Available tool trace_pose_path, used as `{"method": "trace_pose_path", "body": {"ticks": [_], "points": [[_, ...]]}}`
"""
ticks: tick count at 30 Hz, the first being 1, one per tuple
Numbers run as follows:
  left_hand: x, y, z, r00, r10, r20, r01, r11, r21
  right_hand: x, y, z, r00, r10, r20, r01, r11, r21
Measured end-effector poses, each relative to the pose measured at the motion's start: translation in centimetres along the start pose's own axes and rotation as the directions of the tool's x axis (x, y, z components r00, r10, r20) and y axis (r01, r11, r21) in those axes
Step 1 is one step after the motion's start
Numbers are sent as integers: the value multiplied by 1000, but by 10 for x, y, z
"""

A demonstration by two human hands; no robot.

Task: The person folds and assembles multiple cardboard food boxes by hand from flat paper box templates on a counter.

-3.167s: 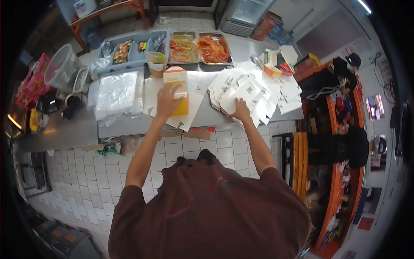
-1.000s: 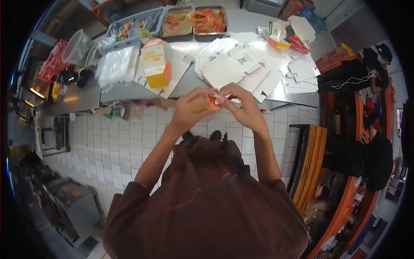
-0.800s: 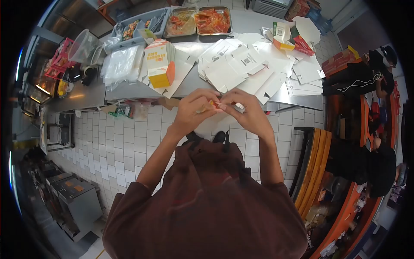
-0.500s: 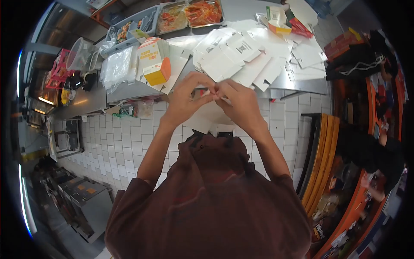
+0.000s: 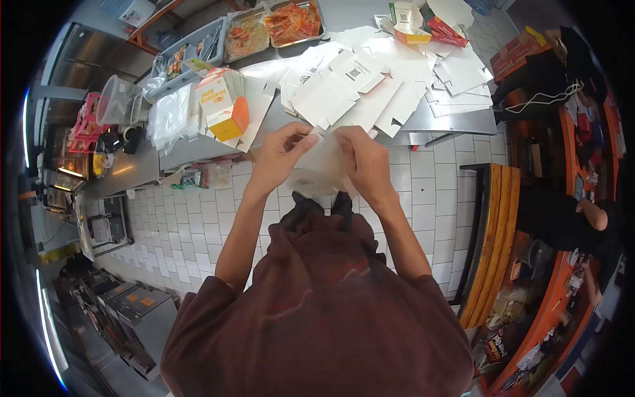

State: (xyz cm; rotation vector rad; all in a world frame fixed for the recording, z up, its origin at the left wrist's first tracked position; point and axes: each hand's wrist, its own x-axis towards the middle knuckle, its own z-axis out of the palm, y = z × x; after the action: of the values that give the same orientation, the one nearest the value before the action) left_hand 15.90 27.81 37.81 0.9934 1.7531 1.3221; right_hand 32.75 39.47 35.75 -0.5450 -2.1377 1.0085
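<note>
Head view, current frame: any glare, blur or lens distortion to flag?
Head view: fisheye distortion, black corners; head view: highlights on the clear plastic-wrapped stack; head view: the pale, whitish, see-through-looking item between the left hand and right hand looks blurred, its shape hard to tell.

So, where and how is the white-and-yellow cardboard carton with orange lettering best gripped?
Clasp the carton, probably around its yellow end, coming from the near side: this boxy end points toward the front edge of the grey metal table.
</note>
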Motion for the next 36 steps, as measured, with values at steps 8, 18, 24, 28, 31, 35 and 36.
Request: {"method": "trace_pose_path", "body": {"ticks": [8,18,24,28,31,35,36], "points": [[6,5,4,999,20,-33,-18,998,56,-2,19,13,988,-86,-126,106,981,162],[-2,-10,14,999,-6,-38,8,999,51,-1,27,17,981,195,-12,-172,895,412],[-18,-11,3,999,-36,11,36,999,37,-10,33,25,996,81,39,-90,911,402],[-16,-19,-4,994,-99,48,101,994,-38,-9,18,28,1000,-2,-22,9,954,299],[-17,-16,-16,993,-11,115,6,999,38,-11,10,33,996,68,-63,-47,953,300],[-28,-1,-35,983,126,132,-163,931,326,-15,-6,51,985,148,-88,-116,947,299],[-33,5,-36,972,191,138,-229,903,362,-14,-12,56,980,173,-95,-136,942,308]]}}
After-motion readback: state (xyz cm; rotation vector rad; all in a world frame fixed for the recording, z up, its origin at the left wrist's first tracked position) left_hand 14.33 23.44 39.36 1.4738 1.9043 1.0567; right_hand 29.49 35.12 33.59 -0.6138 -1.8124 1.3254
